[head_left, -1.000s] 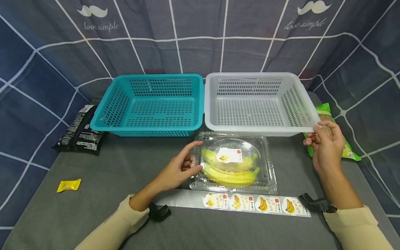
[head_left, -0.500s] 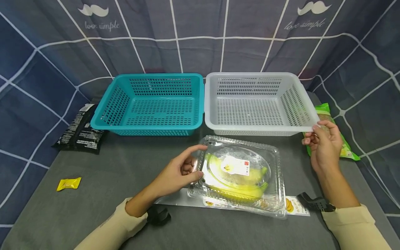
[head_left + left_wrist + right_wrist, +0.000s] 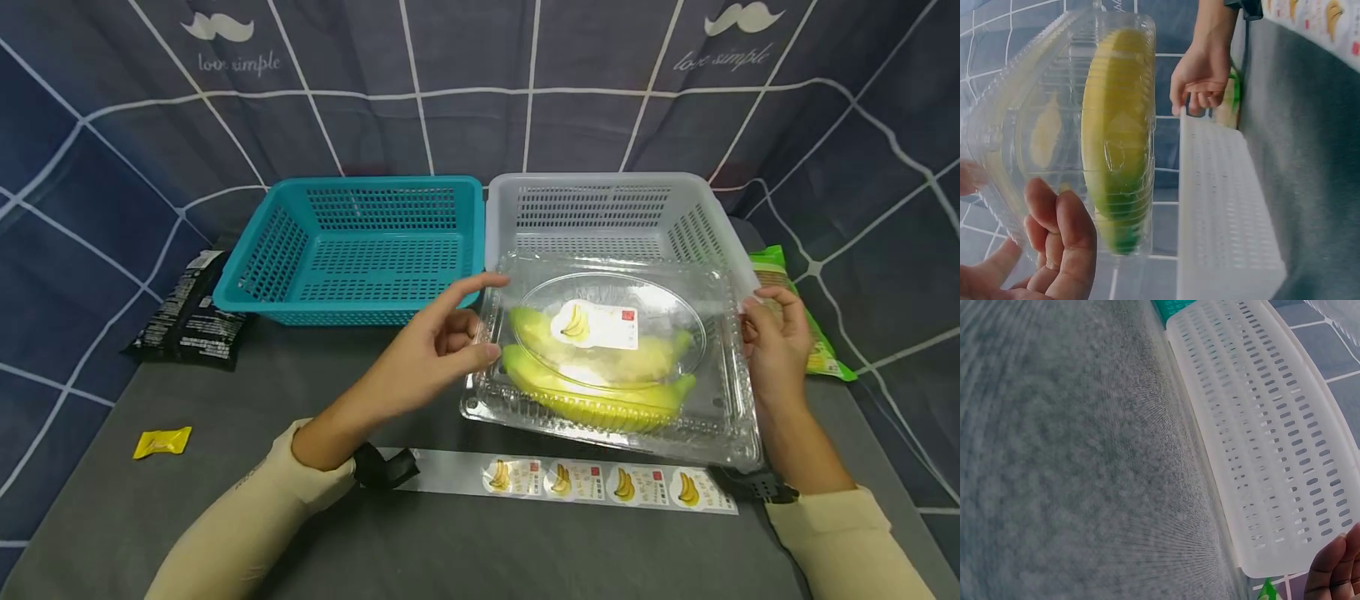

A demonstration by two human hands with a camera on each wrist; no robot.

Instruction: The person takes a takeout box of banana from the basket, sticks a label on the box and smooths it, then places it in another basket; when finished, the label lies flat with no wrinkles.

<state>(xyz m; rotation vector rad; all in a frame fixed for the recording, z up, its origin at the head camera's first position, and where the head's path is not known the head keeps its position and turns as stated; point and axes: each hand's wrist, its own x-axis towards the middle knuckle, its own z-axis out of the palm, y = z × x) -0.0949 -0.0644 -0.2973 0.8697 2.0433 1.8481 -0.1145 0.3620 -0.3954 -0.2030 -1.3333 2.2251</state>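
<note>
A clear plastic clamshell box (image 3: pixel 720 417) with bananas (image 3: pixel 600 400) inside hangs tilted above the table, its far part overlapping the white basket (image 3: pixel 525 208) in the head view. On its lid is a white banana sticker (image 3: pixel 596 325). My left hand (image 3: pixel 431 358) grips the box by its left edge, thumb and index finger at the rim. In the left wrist view the bananas (image 3: pixel 1119 119) show through the box's side. My right hand (image 3: pixel 780 350) holds the basket's front right corner; in the right wrist view its fingertips (image 3: pixel 1325 562) are at the basket's end.
A teal basket (image 3: pixel 348 317) stands left of the white one. A strip of banana stickers (image 3: pixel 450 473) lies in front. At the left are a black packet (image 3: pixel 191 321) and a small yellow wrapped piece (image 3: pixel 162 442). A green packet (image 3: pixel 825 350) lies behind my right hand.
My left hand has lifted the clamshell box off the table and carried it up and to the right, toward the white basket. The sticker strip is uncovered again. My right hand stays at the basket corner.
</note>
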